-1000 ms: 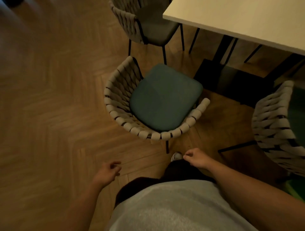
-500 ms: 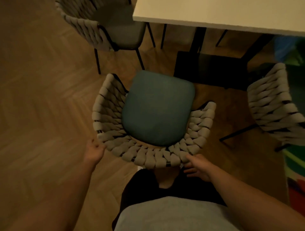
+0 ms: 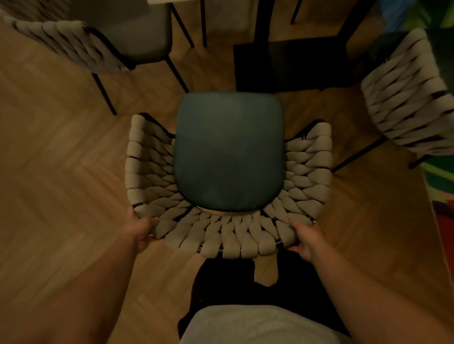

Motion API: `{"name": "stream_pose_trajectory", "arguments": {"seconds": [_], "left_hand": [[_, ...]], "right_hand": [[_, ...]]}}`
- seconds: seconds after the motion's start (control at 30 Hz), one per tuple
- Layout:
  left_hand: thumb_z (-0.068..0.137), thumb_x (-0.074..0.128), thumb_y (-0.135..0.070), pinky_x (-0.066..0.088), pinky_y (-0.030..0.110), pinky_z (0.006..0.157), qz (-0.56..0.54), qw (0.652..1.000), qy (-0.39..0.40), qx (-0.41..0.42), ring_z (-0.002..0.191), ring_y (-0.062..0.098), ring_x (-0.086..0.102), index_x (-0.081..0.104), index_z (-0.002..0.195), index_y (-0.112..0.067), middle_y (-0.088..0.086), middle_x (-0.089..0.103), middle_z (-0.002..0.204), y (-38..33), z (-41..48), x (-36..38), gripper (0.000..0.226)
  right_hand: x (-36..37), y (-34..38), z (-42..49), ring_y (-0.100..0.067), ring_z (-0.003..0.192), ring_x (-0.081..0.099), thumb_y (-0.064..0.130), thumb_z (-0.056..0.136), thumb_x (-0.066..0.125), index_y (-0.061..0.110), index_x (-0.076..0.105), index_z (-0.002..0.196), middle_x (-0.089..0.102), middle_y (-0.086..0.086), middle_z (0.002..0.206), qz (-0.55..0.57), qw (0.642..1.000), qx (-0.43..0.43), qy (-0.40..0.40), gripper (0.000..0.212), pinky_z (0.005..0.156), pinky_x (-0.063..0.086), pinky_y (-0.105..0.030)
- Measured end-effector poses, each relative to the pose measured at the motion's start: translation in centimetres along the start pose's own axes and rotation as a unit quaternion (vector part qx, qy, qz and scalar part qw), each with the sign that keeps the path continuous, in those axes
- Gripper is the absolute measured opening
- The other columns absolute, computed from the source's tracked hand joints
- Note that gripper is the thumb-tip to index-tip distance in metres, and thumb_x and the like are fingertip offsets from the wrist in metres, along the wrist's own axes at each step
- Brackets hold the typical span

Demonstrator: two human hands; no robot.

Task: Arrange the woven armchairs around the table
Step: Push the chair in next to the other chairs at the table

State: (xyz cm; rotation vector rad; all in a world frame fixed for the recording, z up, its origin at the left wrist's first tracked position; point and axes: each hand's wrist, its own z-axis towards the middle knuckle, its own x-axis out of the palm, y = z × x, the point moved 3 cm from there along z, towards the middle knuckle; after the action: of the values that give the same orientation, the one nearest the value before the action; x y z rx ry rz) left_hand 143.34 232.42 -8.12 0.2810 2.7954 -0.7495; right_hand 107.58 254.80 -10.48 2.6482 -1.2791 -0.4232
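A woven armchair (image 3: 228, 235) with a pale rope back and a dark teal seat cushion stands right in front of me, its open front facing the table. My left hand (image 3: 140, 230) grips the left rear of the woven back. My right hand (image 3: 307, 239) grips the right rear of it. Only a sliver of the white table top (image 3: 159, 1) shows at the top edge, with the table's black base (image 3: 290, 61) beyond the chair. A second woven armchair (image 3: 73, 46) stands at the upper left and a third woven armchair (image 3: 405, 98) at the right.
Herringbone wood floor (image 3: 61, 172) spreads out to the left. A brightly coloured rug (image 3: 442, 186) lies along the right edge behind the right chair. Thin black chair legs (image 3: 104, 94) stick out near the middle chair on both sides.
The view has closed in on the middle chair. Both hands rose from near my waist and took hold of the rear corners of its woven back. The chair now faces the table squarely.
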Motion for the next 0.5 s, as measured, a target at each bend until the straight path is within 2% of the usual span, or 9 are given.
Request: {"name": "stream_pose_trajectory", "arguments": {"seconds": [0.07, 0.13, 0.3, 0.4, 0.5], "left_hand": [[0.094, 0.052, 0.014, 0.052, 0.061, 0.080, -0.004, 1.000, -0.001, -0.006, 0.113, 0.036, 0.054, 0.027, 0.152, -0.040, 0.015, 0.041, 0.150, -0.1, -0.2, 0.5, 0.083], [0.095, 0.051, 0.014, 0.051, 0.061, 0.083, -0.006, 1.000, 0.006, -0.007, 0.114, 0.035, 0.053, 0.027, 0.152, -0.040, 0.015, 0.040, 0.152, -0.5, -0.6, 1.3, 0.083], [0.094, 0.055, 0.012, 0.054, 0.058, 0.079, -0.012, 1.000, 0.013, -0.011, 0.115, 0.033, 0.053, 0.027, 0.152, -0.041, 0.012, 0.040, 0.153, -1.0, -1.2, 4.5, 0.083], [0.092, 0.058, 0.010, 0.058, 0.054, 0.068, -0.015, 1.000, 0.008, -0.010, 0.114, 0.034, 0.057, 0.031, 0.150, -0.042, 0.011, 0.043, 0.150, -1.5, -1.4, 7.0, 0.082], [0.092, 0.058, 0.010, 0.058, 0.055, 0.068, -0.016, 1.000, 0.004, -0.016, 0.111, 0.035, 0.057, 0.032, 0.149, -0.042, 0.012, 0.043, 0.149, -1.4, -2.0, 9.8, 0.081]], "right_hand": [[-0.2, 0.3, 0.0, -0.032, 0.108, 0.062, 0.015, 0.096, 0.065, 0.019, 0.051, 0.134, 0.062, -0.008, 0.124, 0.009, 1.000, -0.016, -0.012, 0.042, 0.086, 0.056, -0.060], [-0.7, 1.0, -0.1, -0.032, 0.107, 0.061, 0.013, 0.096, 0.065, 0.020, 0.050, 0.135, 0.061, -0.008, 0.121, 0.011, 1.000, -0.022, -0.016, 0.042, 0.091, 0.053, -0.063], [-3.2, 3.9, 1.4, -0.036, 0.116, 0.061, 0.018, 0.091, 0.071, 0.018, 0.047, 0.142, 0.060, -0.012, 0.135, 0.005, 0.999, -0.030, -0.035, 0.056, 0.087, 0.055, -0.064], [-4.9, 6.0, 2.4, -0.035, 0.116, 0.061, 0.019, 0.090, 0.070, 0.019, 0.049, 0.140, 0.060, -0.010, 0.133, 0.001, 0.998, -0.043, -0.038, 0.054, 0.088, 0.055, -0.063], [-7.1, 8.2, 3.3, -0.035, 0.114, 0.062, 0.020, 0.090, 0.071, 0.020, 0.049, 0.138, 0.061, -0.009, 0.130, -0.008, 0.998, -0.050, -0.032, 0.054, 0.087, 0.056, -0.062]]}}
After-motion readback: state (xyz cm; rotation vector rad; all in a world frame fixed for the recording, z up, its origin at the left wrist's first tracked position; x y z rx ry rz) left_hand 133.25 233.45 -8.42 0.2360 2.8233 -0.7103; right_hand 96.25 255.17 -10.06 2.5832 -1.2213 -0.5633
